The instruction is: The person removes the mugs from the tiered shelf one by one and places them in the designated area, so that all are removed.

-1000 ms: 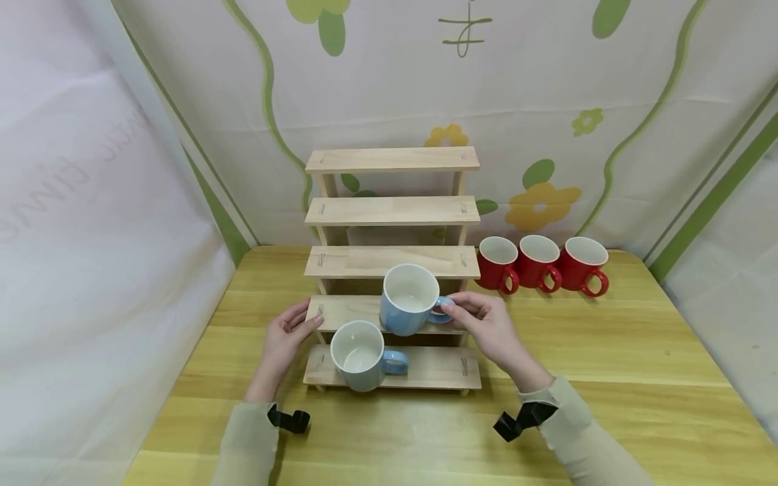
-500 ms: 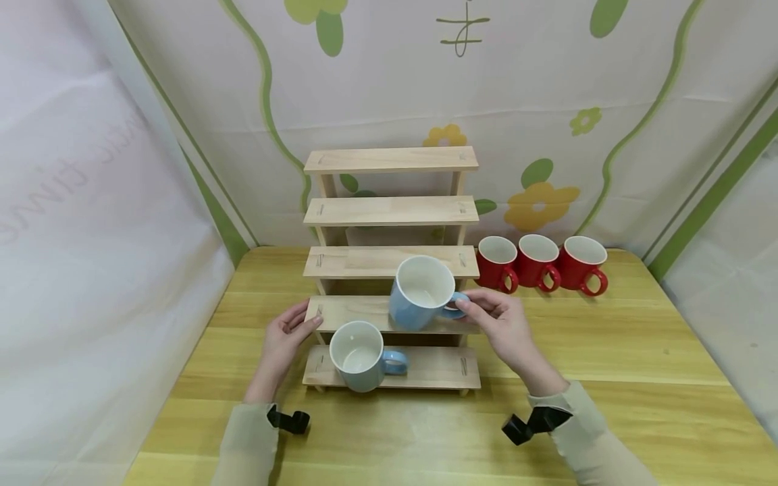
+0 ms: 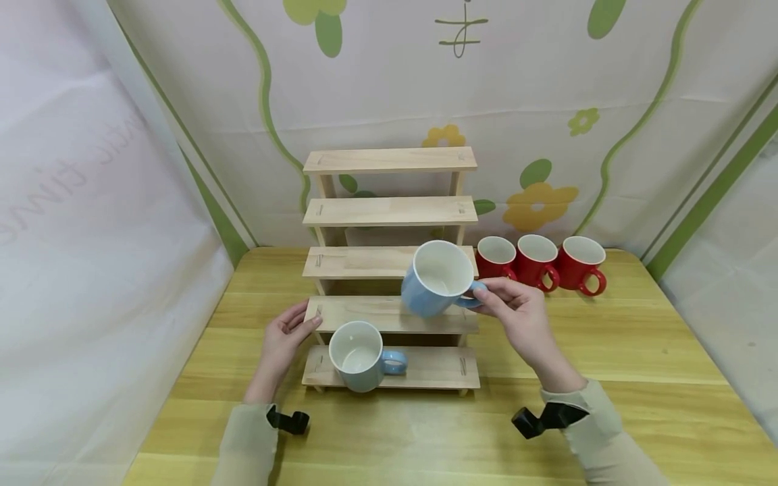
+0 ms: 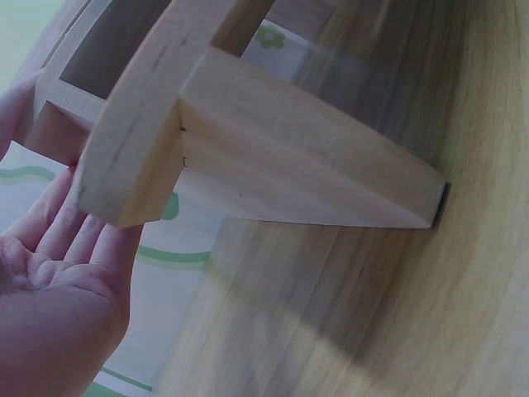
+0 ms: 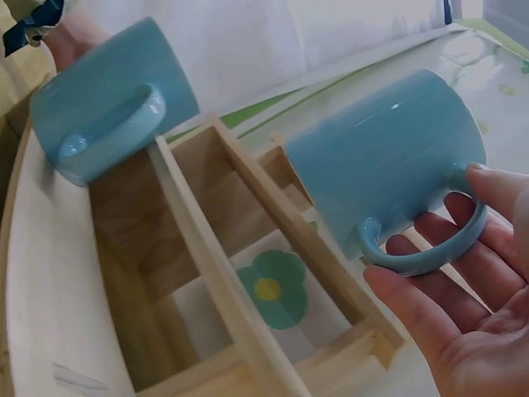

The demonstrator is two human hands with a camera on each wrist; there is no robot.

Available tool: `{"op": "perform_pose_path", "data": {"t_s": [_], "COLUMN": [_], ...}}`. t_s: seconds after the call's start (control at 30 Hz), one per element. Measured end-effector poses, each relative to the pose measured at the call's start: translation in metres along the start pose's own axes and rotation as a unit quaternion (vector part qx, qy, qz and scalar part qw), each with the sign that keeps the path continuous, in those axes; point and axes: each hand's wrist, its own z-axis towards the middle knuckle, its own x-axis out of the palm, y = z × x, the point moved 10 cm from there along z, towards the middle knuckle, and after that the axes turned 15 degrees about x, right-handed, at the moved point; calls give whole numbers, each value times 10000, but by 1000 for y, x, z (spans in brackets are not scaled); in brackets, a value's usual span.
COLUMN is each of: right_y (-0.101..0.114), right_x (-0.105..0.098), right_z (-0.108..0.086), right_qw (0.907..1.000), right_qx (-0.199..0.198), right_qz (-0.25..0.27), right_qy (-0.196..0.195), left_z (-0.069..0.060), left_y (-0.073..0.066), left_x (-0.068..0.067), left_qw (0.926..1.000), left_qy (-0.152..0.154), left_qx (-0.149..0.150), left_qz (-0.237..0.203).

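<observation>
My right hand (image 3: 516, 314) pinches the handle of a light blue mug (image 3: 434, 280), white inside. In the right wrist view this mug (image 5: 388, 157) hangs tilted, apart from the boards; in the head view it overlaps the second and third steps of a pale wooden tiered shelf (image 3: 389, 210). Another light blue mug (image 3: 356, 358) stands on the lowest step, handle to the right. My left hand (image 3: 288, 337) holds the left end of the second step, thumb on top. In the left wrist view the fingers of my left hand (image 4: 74, 273) reach behind the board (image 4: 149, 116).
Three red mugs (image 3: 582, 263) with white insides stand in a row right of the shelf, handles towards the right front. The wooden table (image 3: 638, 351) bears everything. A patterned cloth (image 3: 377, 81) hangs behind, and white cloth walls flank both sides.
My right hand has lifted the blue mug up from the second step and moved it rightwards and back, tilting it. My left hand has stayed on the shelf.
</observation>
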Motion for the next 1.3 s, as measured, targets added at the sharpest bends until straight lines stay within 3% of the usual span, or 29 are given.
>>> {"op": "perform_pose_path", "data": {"t_s": [0.37,0.73,1.03,1.3], "right_y": [15,23,27,26], "right_x": [-24,-49,-73,-102], "right_z": [-3,-8,-12,-17], "right_qw": [9995,9970,9887,9787], "right_qx": [-37,-426,-658,-601], "right_qz": [70,602,1322,1810], "right_qy": [-321,-219,-266,-757], "left_z": [-1,0,0,0], "left_y": [-1,3,4,3], "left_x": [0,-1,-1,-2], "left_qw": [10000,9999,9999,9999], "left_qy": [17,12,36,38], "left_qx": [-15,-86,-98,-42], "left_qz": [28,143,104,89]}}
